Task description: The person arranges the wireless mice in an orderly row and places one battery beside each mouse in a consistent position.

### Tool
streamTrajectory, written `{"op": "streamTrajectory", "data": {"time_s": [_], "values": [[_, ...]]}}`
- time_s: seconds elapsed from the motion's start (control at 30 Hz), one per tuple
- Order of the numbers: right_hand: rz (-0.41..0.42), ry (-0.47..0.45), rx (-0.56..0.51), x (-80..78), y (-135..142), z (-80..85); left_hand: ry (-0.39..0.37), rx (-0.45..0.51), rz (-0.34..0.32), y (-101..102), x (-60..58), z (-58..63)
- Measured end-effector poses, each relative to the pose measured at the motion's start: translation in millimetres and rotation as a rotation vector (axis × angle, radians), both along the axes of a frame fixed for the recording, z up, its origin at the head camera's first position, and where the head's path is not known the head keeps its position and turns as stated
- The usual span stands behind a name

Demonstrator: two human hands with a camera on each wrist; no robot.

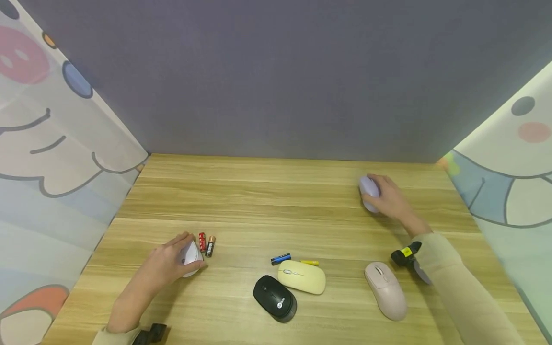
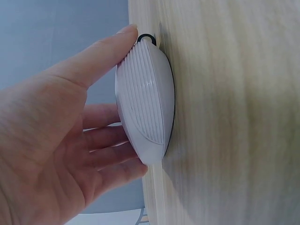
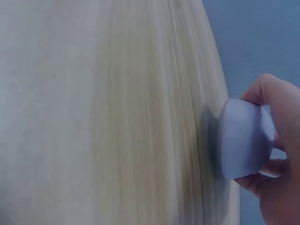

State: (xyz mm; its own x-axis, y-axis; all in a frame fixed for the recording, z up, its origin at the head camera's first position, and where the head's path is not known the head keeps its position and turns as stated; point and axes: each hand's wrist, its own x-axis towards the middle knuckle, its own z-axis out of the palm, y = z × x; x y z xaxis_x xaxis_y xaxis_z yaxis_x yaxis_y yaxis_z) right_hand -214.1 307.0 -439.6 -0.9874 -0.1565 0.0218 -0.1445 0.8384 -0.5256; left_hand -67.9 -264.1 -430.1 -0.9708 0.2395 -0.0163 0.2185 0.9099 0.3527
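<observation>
My left hand [image 1: 161, 266] holds a white computer mouse [image 1: 189, 258] at the left of the table. In the left wrist view the thumb is at one end of this mouse [image 2: 145, 101] and the fingers are at the other; its side is ribbed. Far to the right, my right hand [image 1: 391, 200] grips a lavender mouse [image 1: 369, 191] between thumb and fingers. The right wrist view has that mouse [image 3: 246, 138] close over the wood, its far side hidden by the hand. Just right of the white mouse lie a red battery [image 1: 202, 242] and a black-and-copper battery [image 1: 210, 246].
Near the front middle are a yellow mouse [image 1: 302, 277], a black mouse [image 1: 275, 298], a blue battery [image 1: 281, 259] and a yellow battery [image 1: 309, 262]. A pinkish-beige mouse [image 1: 386, 291] lies at the right. A grey object [image 1: 421, 273] is partly hidden by my right wrist. A dark panel [image 1: 284, 86] borders the table's back.
</observation>
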Motion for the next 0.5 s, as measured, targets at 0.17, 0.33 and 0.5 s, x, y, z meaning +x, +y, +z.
{"op": "streamTrajectory", "data": {"time_s": [0.17,0.33,0.5], "values": [[-0.002,-0.004,-0.023,-9.9,-4,-4.7,0.005,-0.002,0.001,0,0.6,0.3],[0.001,-0.005,-0.023,-19.0,-9,-8.4,0.001,-0.004,-0.002,0,0.3,0.1],[0.003,-0.002,-0.031,-29.4,-15,-10.1,0.006,-0.004,-0.001,1,0.8,0.5]]}}
